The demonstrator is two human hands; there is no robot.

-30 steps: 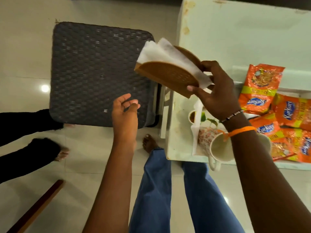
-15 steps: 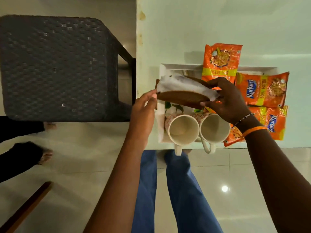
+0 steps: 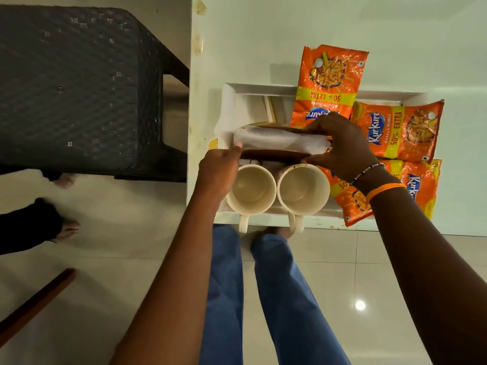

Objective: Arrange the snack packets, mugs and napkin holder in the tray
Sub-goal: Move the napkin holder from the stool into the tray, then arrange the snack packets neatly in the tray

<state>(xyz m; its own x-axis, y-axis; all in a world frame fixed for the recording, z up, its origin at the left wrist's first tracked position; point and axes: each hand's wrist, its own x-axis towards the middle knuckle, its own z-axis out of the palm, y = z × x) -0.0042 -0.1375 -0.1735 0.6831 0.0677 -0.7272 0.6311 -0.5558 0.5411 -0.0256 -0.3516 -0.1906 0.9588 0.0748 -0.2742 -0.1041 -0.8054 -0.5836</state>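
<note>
Left of the white rectangular tray (image 3: 229, 101) stands a dark woven stool (image 3: 79, 83). The left hand (image 3: 218, 172) has come in to steady one end of the brown napkin holder with white napkins (image 3: 279, 143); its fingers are hidden, so I cannot tell their grasp. The right hand (image 3: 342, 146), fingers curled round the other end, has lowered it into the tray, behind two cream mugs (image 3: 276, 189). Orange snack packets (image 3: 400, 130) fill the tray's right. Placement looks nearly finished.

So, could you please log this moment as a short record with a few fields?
surface: white table
tray: white tray at the table's near edge
mugs: two mugs upright in the tray, handles toward the person
napkin holder: brown napkin holder with napkins, behind the mugs
right hand: grips the holder's right end
left hand: touches its left end
snack packets: three orange packets on the right
</note>
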